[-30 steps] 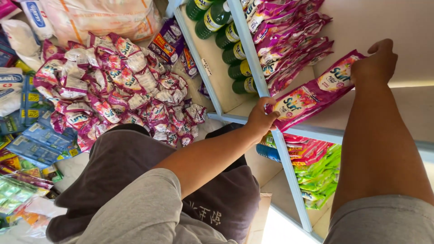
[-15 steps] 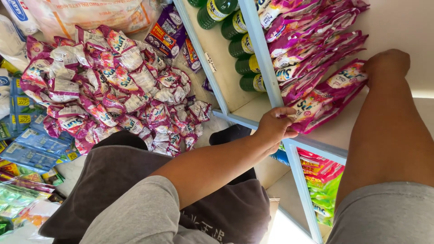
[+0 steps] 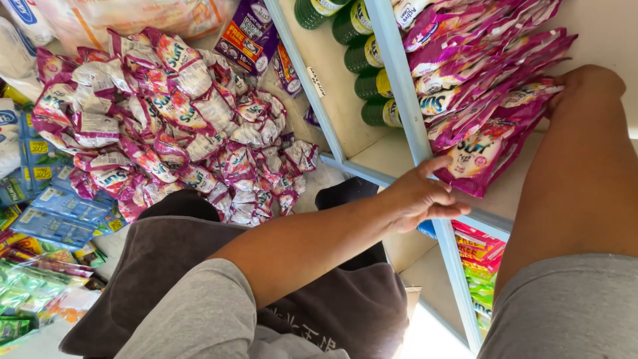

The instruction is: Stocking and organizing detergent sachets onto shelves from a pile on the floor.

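Left hand (image 3: 420, 196): fingers spread, loose, touching the lower corner of the pink sachet stack (image 3: 488, 143) on the shelf (image 3: 407, 100). Right hand (image 3: 585, 83): presses the stack's far end; fingers hidden. Stack's long axis runs from hand to hand.

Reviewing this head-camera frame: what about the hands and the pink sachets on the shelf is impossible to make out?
- Right hand: fingers hidden behind the pink sachets; grip unclear.
- Left hand: palm faces away; contact with the shelf edge uncertain.
- Sachet row: its top is cut by the frame edge.
- Green bottles: mostly hidden by the shelf edge.
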